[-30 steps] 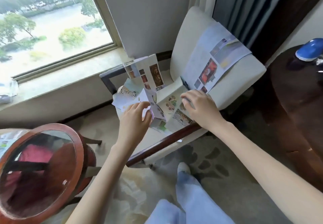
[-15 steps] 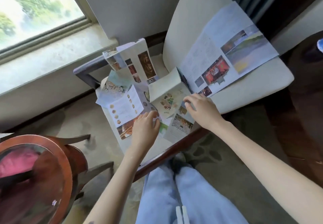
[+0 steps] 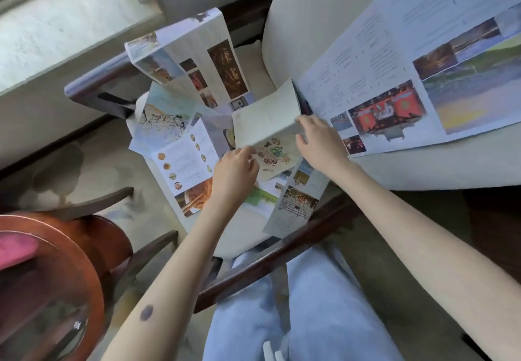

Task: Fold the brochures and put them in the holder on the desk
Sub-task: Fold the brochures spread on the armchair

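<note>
Setting: an armchair [image 3: 296, 36] with cream upholstery and dark wooden arms, seen from above; its seat is covered with loose brochures.
Cream brochure [image 3: 265, 122]: lies mid-seat, partly folded. One plain cream panel is raised like a tent flap over a flat panel printed with small food drawings.
Right hand [image 3: 321, 140]: its grip is closed on the raised flap of the cream brochure, thumb below and fingers over the fold at the flap's right corner.
Left hand [image 3: 235, 170]: fingers curled, tips touching the left edge of the illustrated panel. Whether this grip actually pinches the paper cannot be told.
Large brochure [image 3: 408, 73]: fully unfolded, leaning across the chair back and the right side of the seat; text columns on the left, colour photographs on the right.
Standing brochure [image 3: 197, 59]: folded into upright panels at the rear left of the seat, beside the far arm; shows small photographs and a dark vertical picture.
Menu brochure [image 3: 183, 163]: flat on the left of the seat, just beside the left hand, with a column of round dish pictures.
Tree brochure [image 3: 163, 119]: lies partly under the menu brochure, at the seat's left edge.
Narrow brochure [image 3: 296, 205]: flat near the front arm, below the right forearm, with a crowd photograph.
Side table [image 3: 93, 284]: round, reddish wooden rim with a glass top, at lower left, well apart from the brochures.
Trousers [image 3: 310, 318]: pale blue, at the bottom edge, just in front of the chair's near arm.
Window sill [image 3: 56, 22]: pale stone, at upper left.
</note>
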